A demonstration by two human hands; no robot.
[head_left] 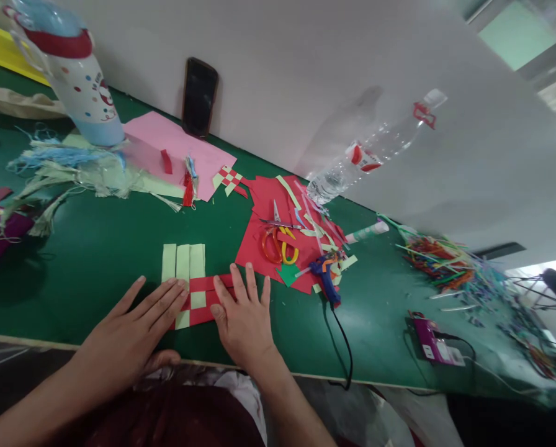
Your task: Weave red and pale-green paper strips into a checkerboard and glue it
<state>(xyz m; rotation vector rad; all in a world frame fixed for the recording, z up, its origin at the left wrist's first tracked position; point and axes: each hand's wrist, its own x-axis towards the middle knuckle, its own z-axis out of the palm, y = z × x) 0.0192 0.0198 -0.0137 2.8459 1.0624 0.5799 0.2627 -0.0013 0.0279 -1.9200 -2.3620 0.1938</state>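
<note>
Pale green paper strips (pixel 183 264) and red paper strips (pixel 203 316) cross in a checkered weave on the table near its front edge. My left hand (pixel 143 323) lies flat over the weave's left side, fingers stretched out, covering part of it. Spread fingers of my right hand (pixel 245 316) press on the loose red ends at the right. Neither hand grips anything. Beyond the right hand, scissors (pixel 282 239) with orange and yellow handles rest on red paper sheets (pixel 250 242). A blue glue gun (pixel 327 279) lies beside them, its cord hanging over the edge.
A patterned flask (pixel 80 81), a phone (pixel 200 98) and a clear plastic bottle (pixel 366 155) stand along the wall. Pink paper (pixel 147 139) and pale tassels (pixel 49 174) lie at the back left. Colourful pipe cleaners (pixel 445 264) and a purple power strip (pixel 431 340) are at the right.
</note>
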